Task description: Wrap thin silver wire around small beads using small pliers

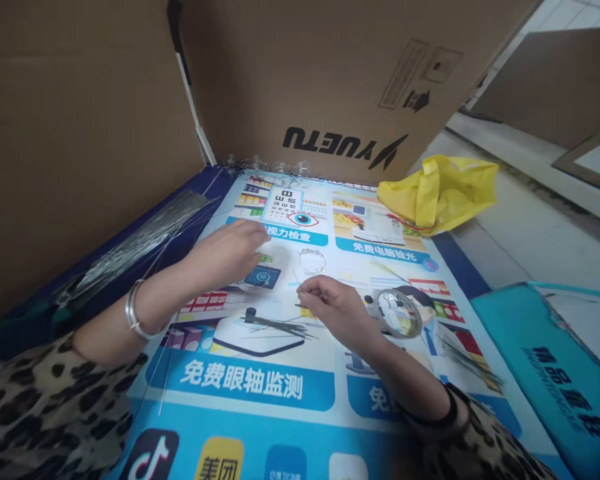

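My right hand (333, 303) is closed in a pinch, with a thin wire (296, 277) rising from its fingertips. Beyond it on the printed sheet lies a small clear beaded ring (313, 261), apart from the fingers. To the left, my left hand (230, 253) hovers over the sheet, back up, fingers loosely bent and thumb apart; I see nothing in it. Dark green wire stems (283, 325) lie below and between the hands. A round roll of clear tape (399, 313) lies just right of my right hand.
Tall cardboard panels (290, 80) wall off the back and left. Along the left lies a bundle of silvery wires (140, 243); clear beaded pieces (267, 165) line the back edge. A yellow bag (440, 193) and a teal pouch (545, 367) are right. More green stems (467, 357) lie nearby.
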The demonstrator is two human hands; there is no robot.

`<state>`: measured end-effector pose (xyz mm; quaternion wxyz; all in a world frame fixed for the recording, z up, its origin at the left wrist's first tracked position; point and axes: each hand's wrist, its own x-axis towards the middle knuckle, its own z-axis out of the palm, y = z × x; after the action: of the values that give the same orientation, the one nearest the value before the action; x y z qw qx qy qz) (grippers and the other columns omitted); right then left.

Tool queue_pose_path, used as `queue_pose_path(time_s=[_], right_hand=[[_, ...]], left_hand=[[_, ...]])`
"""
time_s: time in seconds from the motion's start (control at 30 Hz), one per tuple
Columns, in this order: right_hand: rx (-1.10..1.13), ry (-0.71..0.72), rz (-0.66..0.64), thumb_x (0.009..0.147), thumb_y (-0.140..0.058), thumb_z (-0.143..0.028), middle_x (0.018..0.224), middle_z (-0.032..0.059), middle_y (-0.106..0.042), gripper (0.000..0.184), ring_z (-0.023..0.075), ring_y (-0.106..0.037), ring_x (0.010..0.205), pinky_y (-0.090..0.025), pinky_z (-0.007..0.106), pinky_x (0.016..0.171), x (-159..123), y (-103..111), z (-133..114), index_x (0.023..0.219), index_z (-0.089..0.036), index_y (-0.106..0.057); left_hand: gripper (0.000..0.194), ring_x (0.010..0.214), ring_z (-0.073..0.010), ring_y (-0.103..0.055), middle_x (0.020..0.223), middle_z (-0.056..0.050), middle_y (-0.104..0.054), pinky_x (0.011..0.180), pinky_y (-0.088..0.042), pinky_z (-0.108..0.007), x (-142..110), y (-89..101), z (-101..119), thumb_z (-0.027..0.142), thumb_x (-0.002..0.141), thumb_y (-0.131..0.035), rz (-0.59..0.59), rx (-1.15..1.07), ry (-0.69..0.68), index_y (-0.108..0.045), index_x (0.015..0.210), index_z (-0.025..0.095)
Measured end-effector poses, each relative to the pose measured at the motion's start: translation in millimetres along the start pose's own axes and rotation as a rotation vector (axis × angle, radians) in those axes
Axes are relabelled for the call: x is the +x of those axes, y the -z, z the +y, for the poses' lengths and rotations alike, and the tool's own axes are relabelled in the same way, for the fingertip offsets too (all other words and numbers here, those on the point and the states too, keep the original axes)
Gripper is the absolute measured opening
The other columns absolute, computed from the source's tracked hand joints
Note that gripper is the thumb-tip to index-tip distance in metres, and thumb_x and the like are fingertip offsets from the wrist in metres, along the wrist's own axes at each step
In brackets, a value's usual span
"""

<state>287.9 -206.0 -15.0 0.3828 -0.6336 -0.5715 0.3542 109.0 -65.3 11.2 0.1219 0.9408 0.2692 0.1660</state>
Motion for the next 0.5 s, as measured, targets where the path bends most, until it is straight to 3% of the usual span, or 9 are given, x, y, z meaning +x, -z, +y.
queue_pose_path(time_s=[0.07, 0.2, 0.37, 0.5], right_hand=[[-0.095, 0.068, 0.016, 0.08, -0.054, -0.024, 0.072, -0.0027, -0.063, 0.008, 0.0091, -0.055, 0.064, -0.041, 0.02, 0.058, -0.5, 3.1, -1.6, 0.082, -0.021, -0.061], [-0.305, 0.187, 0.026, 0.08, -0.053, -0.017, 0.076, -0.0023, -0.064, 0.011, 0.0098, -0.056, 0.071, -0.04, 0.021, 0.065, -1.2, 7.7, -5.2, 0.078, -0.02, -0.062], [-0.476, 0.252, -0.006, 0.081, -0.052, -0.015, 0.075, -0.0018, -0.065, 0.014, 0.0096, -0.055, 0.07, -0.037, 0.02, 0.064, -0.9, 10.4, -9.5, 0.076, -0.02, -0.064], [-0.475, 0.242, -0.034, 0.08, -0.052, -0.014, 0.068, -0.0025, -0.063, 0.016, 0.0086, -0.053, 0.064, -0.035, 0.02, 0.06, -1.1, 10.3, -12.7, 0.07, -0.019, -0.063]], left_hand=[[0.029, 0.11, -0.0231, -0.048, 0.116, -0.009, -0.058, 0.092, -0.036, -0.037, -3.1, 6.0, 21.1, 0.019, 0.085, -0.044, 0.013, 0.105, -0.206, -0.058, 0.11, 0.017], [0.025, 0.097, -0.0208, -0.054, 0.101, -0.006, -0.064, 0.084, -0.037, -0.036, -8.4, 6.0, 49.0, 0.016, 0.087, -0.042, -0.018, 0.22, -0.44, -0.061, 0.104, 0.02], [0.022, 0.092, -0.0216, -0.054, 0.095, -0.007, -0.064, 0.08, -0.037, -0.036, -13.5, 4.2, 59.3, 0.017, 0.086, -0.045, -0.049, 0.297, -0.469, -0.061, 0.1, 0.017], [0.011, 0.078, -0.0214, -0.054, 0.078, -0.005, -0.063, 0.071, -0.036, -0.036, -15.7, -1.9, 64.7, 0.016, 0.083, -0.051, -0.096, 0.398, -0.466, -0.062, 0.083, 0.016]])
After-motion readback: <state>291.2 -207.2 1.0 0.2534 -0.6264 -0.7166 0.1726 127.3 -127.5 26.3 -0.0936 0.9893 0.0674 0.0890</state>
